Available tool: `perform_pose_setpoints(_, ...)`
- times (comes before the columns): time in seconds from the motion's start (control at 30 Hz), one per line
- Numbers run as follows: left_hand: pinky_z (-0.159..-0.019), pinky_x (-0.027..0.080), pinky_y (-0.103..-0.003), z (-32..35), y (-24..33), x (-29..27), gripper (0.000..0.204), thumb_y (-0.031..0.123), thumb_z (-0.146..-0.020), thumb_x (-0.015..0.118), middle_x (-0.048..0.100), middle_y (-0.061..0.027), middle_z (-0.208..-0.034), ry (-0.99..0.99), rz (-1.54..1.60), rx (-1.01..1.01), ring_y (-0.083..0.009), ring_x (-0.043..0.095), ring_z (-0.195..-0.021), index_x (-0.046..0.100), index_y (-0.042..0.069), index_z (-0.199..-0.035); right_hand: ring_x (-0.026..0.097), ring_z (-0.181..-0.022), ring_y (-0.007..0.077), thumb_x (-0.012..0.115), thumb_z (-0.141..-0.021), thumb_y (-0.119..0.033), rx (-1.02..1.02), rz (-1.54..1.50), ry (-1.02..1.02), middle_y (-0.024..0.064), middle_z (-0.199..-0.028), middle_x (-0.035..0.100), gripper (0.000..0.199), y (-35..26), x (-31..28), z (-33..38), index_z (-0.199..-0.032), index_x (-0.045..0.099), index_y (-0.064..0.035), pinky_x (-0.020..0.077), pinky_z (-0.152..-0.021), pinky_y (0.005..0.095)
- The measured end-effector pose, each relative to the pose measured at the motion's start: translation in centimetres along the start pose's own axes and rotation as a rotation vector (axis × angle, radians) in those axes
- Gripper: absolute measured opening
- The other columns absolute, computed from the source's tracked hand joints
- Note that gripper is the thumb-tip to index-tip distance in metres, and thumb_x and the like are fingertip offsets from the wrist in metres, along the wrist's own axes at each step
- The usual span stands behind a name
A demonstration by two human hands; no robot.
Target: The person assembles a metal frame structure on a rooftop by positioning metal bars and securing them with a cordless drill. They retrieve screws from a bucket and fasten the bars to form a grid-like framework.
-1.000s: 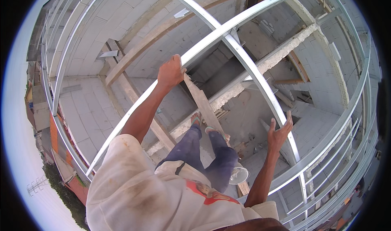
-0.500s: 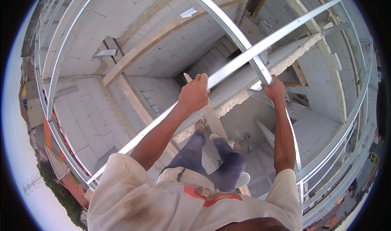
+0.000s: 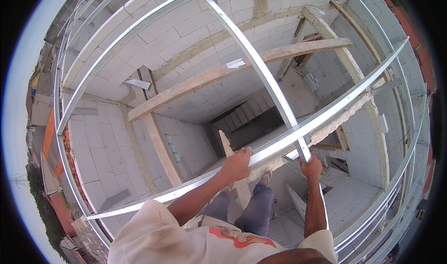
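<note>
My left hand [image 3: 237, 164] is closed round a long silver metal channel [image 3: 274, 146] that runs from the lower left to the upper right. Another metal channel [image 3: 263, 71] crosses it, coming down from the top. Near the crossing, the fingers of my right hand [image 3: 311, 166] wrap round the lower end of this second channel. Below my hands, my sandalled feet [image 3: 266, 176] are beside a rough-edged concrete beam [image 3: 321, 132] and a wooden plank [image 3: 241, 189]. My left foot is partly hidden behind my left forearm.
Far below are grey block walls [image 3: 93, 147] and a dark stairwell [image 3: 251, 129]. A long timber beam [image 3: 200, 83] spans the opening, with a small metal offcut [image 3: 236, 64] on it. Curving metal channels [image 3: 98, 77] surround me. Rooftops and trees show at the far left.
The view has tilted forward, so the frame and walls sit lower in the picture. My right foot has moved forward to the concrete beam's broken edge. Both hands keep hold of their channels.
</note>
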State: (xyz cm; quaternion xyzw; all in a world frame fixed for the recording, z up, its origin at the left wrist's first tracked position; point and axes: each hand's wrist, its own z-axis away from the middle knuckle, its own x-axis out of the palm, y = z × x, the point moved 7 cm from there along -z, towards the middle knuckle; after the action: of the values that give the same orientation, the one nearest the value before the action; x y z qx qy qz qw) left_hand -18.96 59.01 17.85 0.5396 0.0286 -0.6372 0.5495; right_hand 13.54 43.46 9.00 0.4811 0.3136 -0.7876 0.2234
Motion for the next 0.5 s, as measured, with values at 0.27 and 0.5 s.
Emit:
perform_pose_setpoints(0.27,-0.094,0.054,-0.051,-1.4,0.5,-0.3,0.065,0.008,-0.074,0.067,0.065,-0.0290,-0.119,-0.175,0.094,-0.150,-0.0450,0.065,-0.111,0.050,-0.003,-0.136,0.071,-0.092,0.0463,0.084,-0.076,-0.035,-0.046,0.026,0.019,0.0233,-0.098,0.074,0.060,1.8,1.2,-0.3,-0.121,0.061,-0.0049,0.0562,-0.084,0.0564)
perform_pose_setpoints(0.5,-0.099,0.053,-0.048,-1.6,0.2,0.6,0.069,0.008,-0.075,0.068,0.063,-0.0250,-0.124,-0.187,0.128,-0.156,-0.0412,0.063,-0.118,0.051,-0.001,-0.141,0.073,-0.098,0.0394,0.085,-0.081,-0.032,-0.144,0.452,-0.391,0.0204,-0.099,0.075,0.048,-6.0,-9.6,-0.3,-0.114,0.067,-0.0036,0.0581,-0.087,0.0489)
